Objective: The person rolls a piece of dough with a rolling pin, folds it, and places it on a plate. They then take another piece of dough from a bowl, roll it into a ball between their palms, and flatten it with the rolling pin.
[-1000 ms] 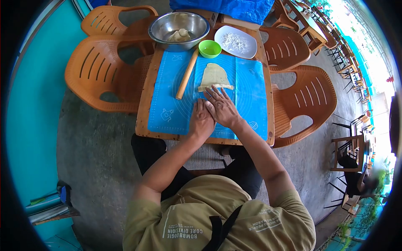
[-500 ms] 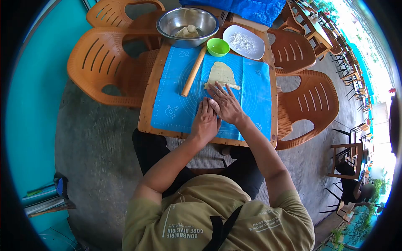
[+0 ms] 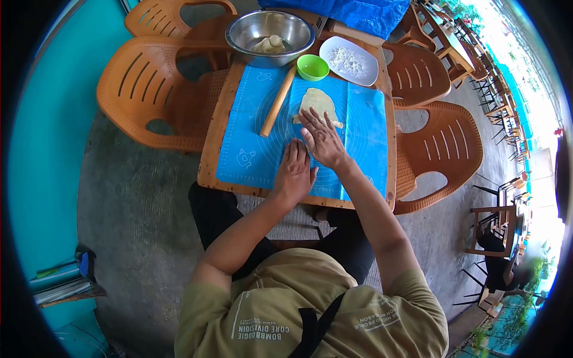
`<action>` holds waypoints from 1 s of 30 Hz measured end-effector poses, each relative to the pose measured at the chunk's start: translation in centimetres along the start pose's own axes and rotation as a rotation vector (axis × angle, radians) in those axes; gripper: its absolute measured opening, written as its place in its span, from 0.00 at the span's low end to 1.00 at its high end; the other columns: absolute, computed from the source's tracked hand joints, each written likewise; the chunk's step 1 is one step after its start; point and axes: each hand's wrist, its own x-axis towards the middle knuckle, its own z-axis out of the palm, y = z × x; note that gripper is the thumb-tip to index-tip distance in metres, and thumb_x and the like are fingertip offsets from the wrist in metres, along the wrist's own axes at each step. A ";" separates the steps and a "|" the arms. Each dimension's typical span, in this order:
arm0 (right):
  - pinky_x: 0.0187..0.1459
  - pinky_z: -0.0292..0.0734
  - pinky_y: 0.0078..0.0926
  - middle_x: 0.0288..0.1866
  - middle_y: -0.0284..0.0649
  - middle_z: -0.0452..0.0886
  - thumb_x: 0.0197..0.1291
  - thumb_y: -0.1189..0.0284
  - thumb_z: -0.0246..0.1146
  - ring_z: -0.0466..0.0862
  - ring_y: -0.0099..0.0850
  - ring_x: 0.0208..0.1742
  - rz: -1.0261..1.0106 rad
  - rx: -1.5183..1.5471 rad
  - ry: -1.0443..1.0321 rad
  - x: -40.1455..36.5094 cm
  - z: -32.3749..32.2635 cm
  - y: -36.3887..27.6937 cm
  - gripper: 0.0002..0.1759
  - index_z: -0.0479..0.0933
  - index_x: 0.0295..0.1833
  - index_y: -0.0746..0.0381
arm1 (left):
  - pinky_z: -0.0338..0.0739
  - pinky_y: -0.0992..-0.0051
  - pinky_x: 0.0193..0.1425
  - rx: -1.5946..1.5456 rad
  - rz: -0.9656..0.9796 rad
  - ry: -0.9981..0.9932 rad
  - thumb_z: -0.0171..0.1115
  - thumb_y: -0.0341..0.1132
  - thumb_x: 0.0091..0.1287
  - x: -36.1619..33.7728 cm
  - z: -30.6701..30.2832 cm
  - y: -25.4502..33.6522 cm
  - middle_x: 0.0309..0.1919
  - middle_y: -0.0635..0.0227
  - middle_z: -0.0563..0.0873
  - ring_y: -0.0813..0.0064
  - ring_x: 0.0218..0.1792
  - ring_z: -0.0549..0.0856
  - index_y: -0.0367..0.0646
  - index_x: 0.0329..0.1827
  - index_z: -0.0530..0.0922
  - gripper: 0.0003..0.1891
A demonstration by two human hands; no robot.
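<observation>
One thin, round-topped dough sheet [image 3: 316, 100] lies at 1 o'clock on one smooth mat [image 3: 364, 137], one cylindrical wooden pin [image 3: 279, 101] at 11 o'clock. Right hand [image 3: 323, 141], open, overlies the sheet's rolled edge; left hand [image 3: 294, 174], open, overlies the mat.

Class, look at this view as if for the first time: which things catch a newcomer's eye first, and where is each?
The bright blue mat stands out first, spread over the wooden table, with the pale dough sheet on it and the right hand over its near edge. Beyond it, the shiny metal bowl and lime-green cup sit at the table's far end.
</observation>
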 end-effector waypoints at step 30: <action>0.89 0.45 0.58 0.88 0.48 0.67 0.85 0.58 0.51 0.58 0.46 0.91 0.056 -0.135 0.156 -1.8 -0.7 1.3 0.30 0.71 0.82 0.65 | 0.59 0.51 0.90 0.084 0.011 0.019 0.52 0.50 0.83 0.0 0.2 0.1 0.76 0.37 0.74 0.42 0.82 0.68 0.21 0.76 0.72 0.35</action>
